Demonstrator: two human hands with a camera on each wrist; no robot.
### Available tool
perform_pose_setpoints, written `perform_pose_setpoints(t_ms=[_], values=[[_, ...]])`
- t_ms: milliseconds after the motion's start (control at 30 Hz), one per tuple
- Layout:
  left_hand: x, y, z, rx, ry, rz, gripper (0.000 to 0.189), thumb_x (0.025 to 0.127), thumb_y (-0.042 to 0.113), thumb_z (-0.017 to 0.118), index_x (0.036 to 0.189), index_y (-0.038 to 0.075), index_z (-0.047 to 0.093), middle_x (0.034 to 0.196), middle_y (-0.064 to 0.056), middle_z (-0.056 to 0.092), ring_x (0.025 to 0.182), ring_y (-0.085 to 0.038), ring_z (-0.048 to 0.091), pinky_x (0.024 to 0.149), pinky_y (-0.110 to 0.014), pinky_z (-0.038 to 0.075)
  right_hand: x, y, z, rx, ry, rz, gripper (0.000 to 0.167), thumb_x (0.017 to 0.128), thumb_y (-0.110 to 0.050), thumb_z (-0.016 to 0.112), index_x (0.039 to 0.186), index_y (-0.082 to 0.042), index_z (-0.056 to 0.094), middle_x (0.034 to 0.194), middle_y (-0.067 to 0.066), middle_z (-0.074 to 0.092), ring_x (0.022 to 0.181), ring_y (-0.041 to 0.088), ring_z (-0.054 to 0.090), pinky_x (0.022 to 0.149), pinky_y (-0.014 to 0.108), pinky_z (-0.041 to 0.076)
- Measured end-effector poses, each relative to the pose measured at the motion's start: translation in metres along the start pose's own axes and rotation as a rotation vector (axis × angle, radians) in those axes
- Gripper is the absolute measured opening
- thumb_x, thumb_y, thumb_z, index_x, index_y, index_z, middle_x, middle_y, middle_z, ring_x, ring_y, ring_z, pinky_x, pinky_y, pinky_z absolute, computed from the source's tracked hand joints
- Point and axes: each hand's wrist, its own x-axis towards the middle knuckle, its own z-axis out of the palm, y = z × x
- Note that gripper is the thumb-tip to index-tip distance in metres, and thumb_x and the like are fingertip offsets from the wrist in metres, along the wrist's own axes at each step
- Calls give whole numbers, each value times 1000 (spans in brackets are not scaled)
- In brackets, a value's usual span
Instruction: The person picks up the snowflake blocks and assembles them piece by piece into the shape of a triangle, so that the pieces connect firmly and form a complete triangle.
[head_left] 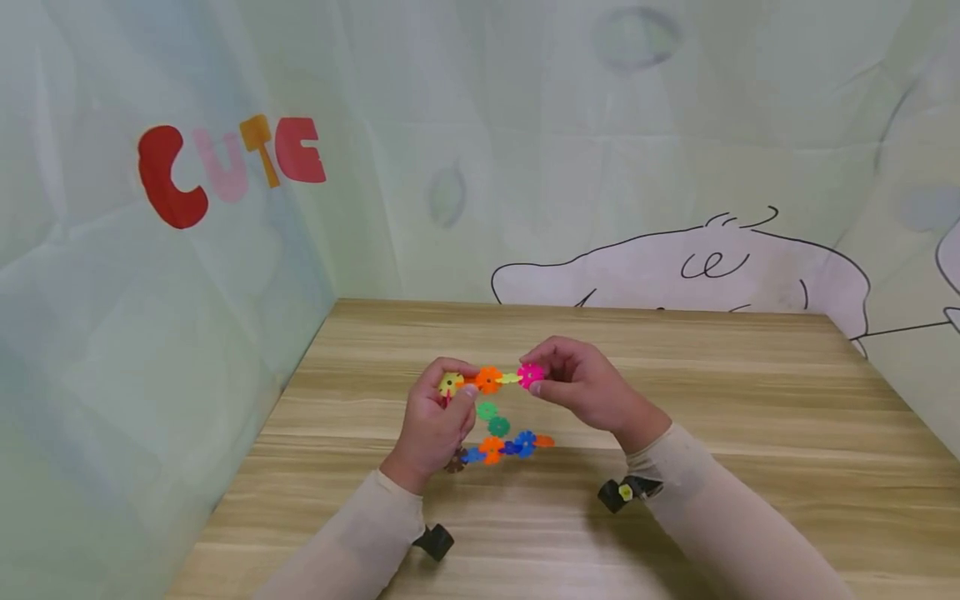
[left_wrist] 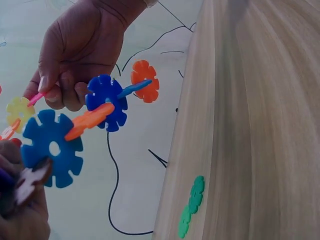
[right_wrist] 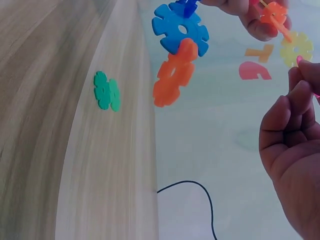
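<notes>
My left hand grips a chain of slotted plastic snowflake discs, thumb in front of the upper row. That row shows a yellow disc, an orange disc, a yellow-green disc seen edge-on and a pink disc at its right end. My right hand pinches the pink disc between thumb and fingers. Below the left hand, a lower row of brown, blue and orange discs hangs in the air, ending in an orange disc. The left palm hides where the rows meet.
Two green discs lie together on the wooden table, under the chain. Pale printed sheets stand behind and at the sides of the table, with coloured letters on the left one. Each wrist carries a black camera mount.
</notes>
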Motion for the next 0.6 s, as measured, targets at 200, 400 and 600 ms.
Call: perform_pose_setpoints(t_ms=[200,400,600], values=[[-2,0,1,17,5,-18,18,105,0,51,122,2,56,56,0,44,43,-13,39,42,-20,37,-1,-2,4,7,16,-8,25,95,10,67,118,3,69,100,14,70,84,16,66,79,26,61],[-2,2,1,26,17,-25,17,105,0,51,122,2,56,55,0,43,42,-14,38,40,-20,36,1,0,8,-7,8,-12,23,94,9,69,117,4,69,99,15,72,82,15,66,77,25,61],[0,4,1,19,48,-82,17,107,5,52,123,6,56,57,-1,47,44,-13,42,42,-20,38,2,4,3,-41,-5,-1,33,96,5,68,129,3,66,100,14,70,84,17,65,76,26,60]])
